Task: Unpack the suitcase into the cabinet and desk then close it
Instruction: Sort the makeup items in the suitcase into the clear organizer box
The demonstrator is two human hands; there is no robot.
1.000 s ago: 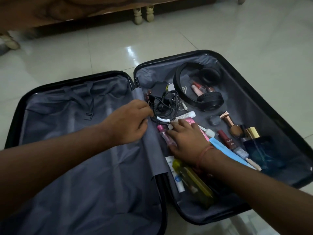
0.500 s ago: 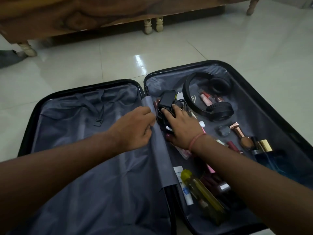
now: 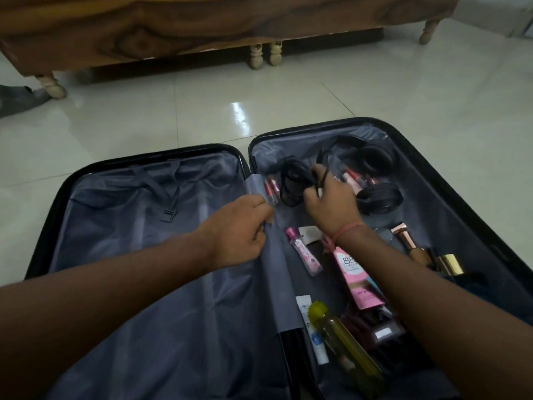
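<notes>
While the suitcase (image 3: 450,197) lies open flat on the tiled floor (image 3: 403,90) across the lower half of the frame, both hands work at its centre. The left hand (image 3: 239,229) pinches the edge of the grey divider flap (image 3: 277,272) that runs down the middle hinge line. The right hand (image 3: 331,197) is curled around a bundle of black cable (image 3: 291,183), lifted just above the lining in the upper part of the right half. A pink thread band (image 3: 346,229) circles the right wrist.

Contents noted in the right half: black headphones (image 3: 375,174) at upper right of the compartment, beside the right hand; small pink tubes (image 3: 271,189) near the flap; a clear bottle with pink cap (image 3: 304,251) at centre; a pink carton (image 3: 357,278) under the right forearm; a yellow-capped bottle (image 3: 343,339) and a white tube (image 3: 313,330) at lower centre; a rose-gold item (image 3: 409,243) and a gold-capped bottle (image 3: 450,264) at the right edge.

The left half shows only grey lining and a strap buckle (image 3: 167,216). A wooden furniture piece (image 3: 173,27) on turned legs spans the top of the frame.
</notes>
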